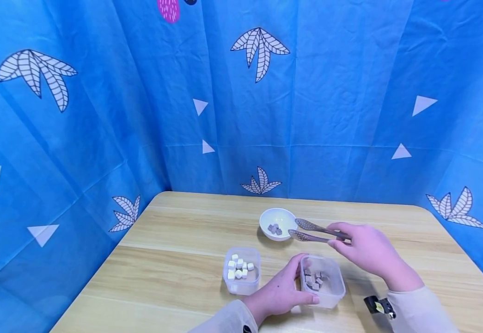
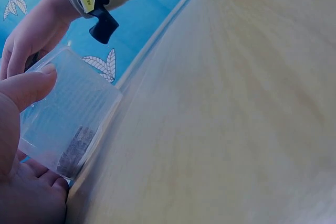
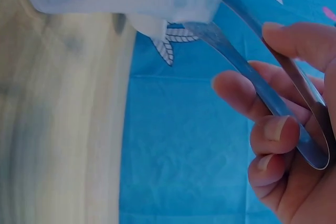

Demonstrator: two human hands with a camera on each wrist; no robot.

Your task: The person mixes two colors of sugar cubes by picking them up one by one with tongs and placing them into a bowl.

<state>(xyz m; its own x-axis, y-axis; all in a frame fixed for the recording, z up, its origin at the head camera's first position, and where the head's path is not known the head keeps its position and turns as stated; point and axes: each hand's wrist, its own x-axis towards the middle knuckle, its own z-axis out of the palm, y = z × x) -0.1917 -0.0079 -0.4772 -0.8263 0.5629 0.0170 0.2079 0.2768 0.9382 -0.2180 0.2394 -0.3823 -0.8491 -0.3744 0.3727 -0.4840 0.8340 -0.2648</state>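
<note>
My right hand holds a pair of metal tongs. Their perforated tips stand apart at the right side of a white bowl, with nothing between them. A few greyish-purple cubes lie in the bowl. Nearer to me, my left hand grips a clear plastic box from its left side, thumb along the near wall. Several brownish-purple cubes sit in that box. In the right wrist view, fingers and thumb curl round the tong arms.
Left of my left hand stands a second clear box with several white cubes in it. Everything rests on a light wooden table. A blue patterned curtain hangs behind the table and along its sides.
</note>
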